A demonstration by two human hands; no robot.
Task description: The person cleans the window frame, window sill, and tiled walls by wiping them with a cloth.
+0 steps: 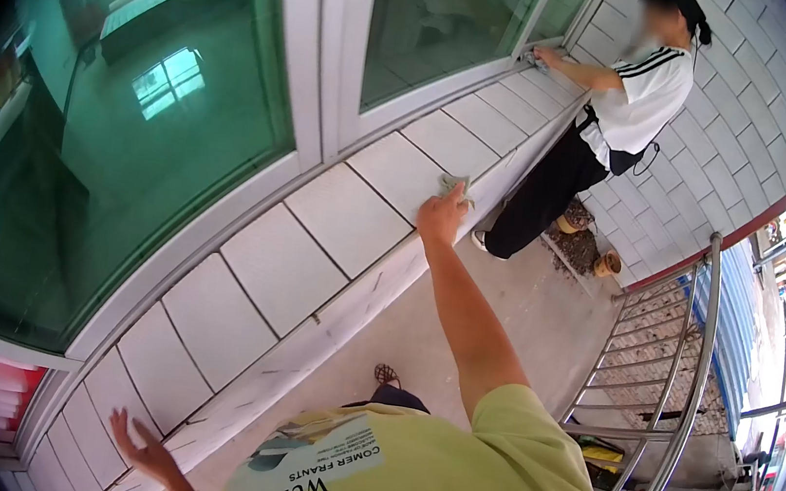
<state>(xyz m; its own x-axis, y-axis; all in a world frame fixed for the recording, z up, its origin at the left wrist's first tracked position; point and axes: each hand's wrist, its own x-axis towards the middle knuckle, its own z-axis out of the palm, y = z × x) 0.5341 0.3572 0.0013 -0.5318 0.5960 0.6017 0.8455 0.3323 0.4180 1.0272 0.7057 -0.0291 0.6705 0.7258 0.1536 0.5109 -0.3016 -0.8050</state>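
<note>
A greyish-green cloth (pixel 456 186) lies bunched on the white-tiled window ledge (pixel 282 256), close to its outer edge. My right hand (pixel 442 215) reaches forward along the ledge and presses on the cloth, with the fingers closed over it and partly out of sight. Low on the left, my left hand (pixel 142 447) has its fingers spread and holds nothing. It is beside the nearer tiles of the same ledge; whether it touches them I cannot tell.
Sliding windows (pixel 182 122) with green glass run along the ledge. At its far end a person (pixel 641 104) in a white top has a hand by the window frame. A metal railing (pixel 701 362) borders the right. Flowerpots (pixel 607 264) stand on the floor near a tiled wall.
</note>
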